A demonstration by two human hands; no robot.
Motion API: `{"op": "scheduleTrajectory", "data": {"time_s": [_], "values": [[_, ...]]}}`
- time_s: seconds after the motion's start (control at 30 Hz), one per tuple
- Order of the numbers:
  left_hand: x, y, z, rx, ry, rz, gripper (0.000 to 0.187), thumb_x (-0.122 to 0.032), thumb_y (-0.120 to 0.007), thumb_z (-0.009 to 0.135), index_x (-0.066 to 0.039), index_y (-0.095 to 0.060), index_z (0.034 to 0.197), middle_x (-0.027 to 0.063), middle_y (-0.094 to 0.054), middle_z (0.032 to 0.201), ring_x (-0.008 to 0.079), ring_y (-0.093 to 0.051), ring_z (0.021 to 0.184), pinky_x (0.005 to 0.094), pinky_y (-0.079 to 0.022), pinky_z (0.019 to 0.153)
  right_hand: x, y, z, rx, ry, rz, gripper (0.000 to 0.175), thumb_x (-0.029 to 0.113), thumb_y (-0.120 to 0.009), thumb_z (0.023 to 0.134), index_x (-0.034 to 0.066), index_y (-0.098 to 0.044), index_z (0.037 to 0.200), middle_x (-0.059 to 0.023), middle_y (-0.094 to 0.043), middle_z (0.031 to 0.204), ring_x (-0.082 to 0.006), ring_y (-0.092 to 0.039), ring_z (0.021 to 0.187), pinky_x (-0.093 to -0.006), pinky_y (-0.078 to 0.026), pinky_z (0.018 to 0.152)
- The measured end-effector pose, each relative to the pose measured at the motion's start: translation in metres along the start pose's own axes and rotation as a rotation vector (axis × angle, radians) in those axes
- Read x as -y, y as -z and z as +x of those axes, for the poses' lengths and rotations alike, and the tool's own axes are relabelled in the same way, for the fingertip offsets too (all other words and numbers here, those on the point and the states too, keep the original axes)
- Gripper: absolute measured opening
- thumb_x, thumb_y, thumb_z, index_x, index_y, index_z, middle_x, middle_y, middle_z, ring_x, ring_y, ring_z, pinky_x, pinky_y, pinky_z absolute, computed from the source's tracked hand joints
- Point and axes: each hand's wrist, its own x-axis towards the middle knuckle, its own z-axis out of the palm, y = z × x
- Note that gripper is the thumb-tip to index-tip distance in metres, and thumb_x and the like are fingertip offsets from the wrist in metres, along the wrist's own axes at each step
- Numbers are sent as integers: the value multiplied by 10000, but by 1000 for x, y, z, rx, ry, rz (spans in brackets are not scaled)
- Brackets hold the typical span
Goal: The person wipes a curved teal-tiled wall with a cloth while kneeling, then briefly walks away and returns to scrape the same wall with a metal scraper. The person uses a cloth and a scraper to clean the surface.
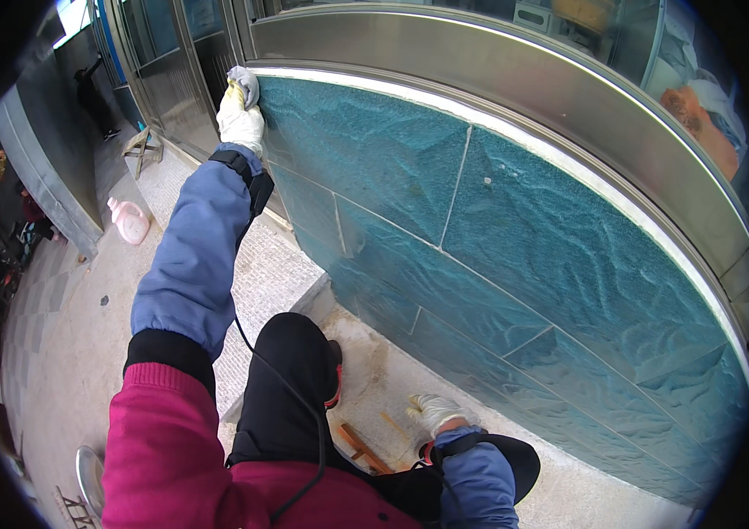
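My left hand [242, 124], in a white glove with yellowed fingers, presses a grey cloth [248, 86] to the upper left corner of a blue-green tiled wall [374, 159]. The cloth is bunched up, just below the white ledge [407, 98] and beside the door frame. Lower down, my right hand [442, 414] wears a similar glove and hangs by my bent knee, near the foot of the wall. Its fingers look loosely curled; the palm side is hidden, and no object shows in it.
A textured stone step [275, 274] lies left of the wall. Beyond it are a pink jug [129, 220] and a folding stool [143, 151]. Wooden pieces [362, 448] lie between my legs. A metal basin [88, 479] sits lower left. A person [91, 99] stands far back.
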Motion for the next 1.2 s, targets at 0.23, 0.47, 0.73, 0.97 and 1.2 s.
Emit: {"op": "scheduleTrajectory", "data": {"time_s": [0.23,0.47,0.73,0.97,1.2], "values": [[1,8,15,110,240,-3,437,-13,-509,849,-54,-594,1275,173,-644,1217,327,-584,1185,331,-419,1017,2,2,5,62,-29,-23,523,434,-545,939,112,-561,1351,-139,-566,1360,-305,-529,1259,-407,-396,1073],[-18,10,-34,87,-141,-17,352,3,-528,887,-6,-606,1230,212,-632,1208,368,-607,1117,341,-462,980,-1,-3,5,-25,29,-9,459,322,-607,927,68,-586,1309,-183,-625,1258,-349,-584,1172,-406,-436,1005],[-47,13,-26,-51,-218,177,266,-68,-467,981,11,-603,1194,147,-668,1054,251,-636,979,297,-482,861,-4,-1,0,1,2,37,477,374,-585,927,98,-588,1316,-163,-601,1302,-329,-559,1213,-402,-421,1035],[-82,-3,-83,-31,246,89,404,-115,-471,934,-54,-527,1329,165,-610,1162,307,-591,1049,337,-459,922,7,11,-6,-31,-14,51,445,359,-625,899,115,-629,1270,-164,-647,1231,-329,-613,1138,-417,-464,986],[-143,-23,-148,-205,1061,-1140,479,-454,-445,1029,-209,-446,1441,-39,-580,1245,90,-534,1069,264,-418,866,11,11,-9,-63,-27,34,417,314,-632,886,103,-646,1246,-152,-689,1146,-319,-643,1081,-401,-481,955]]}}
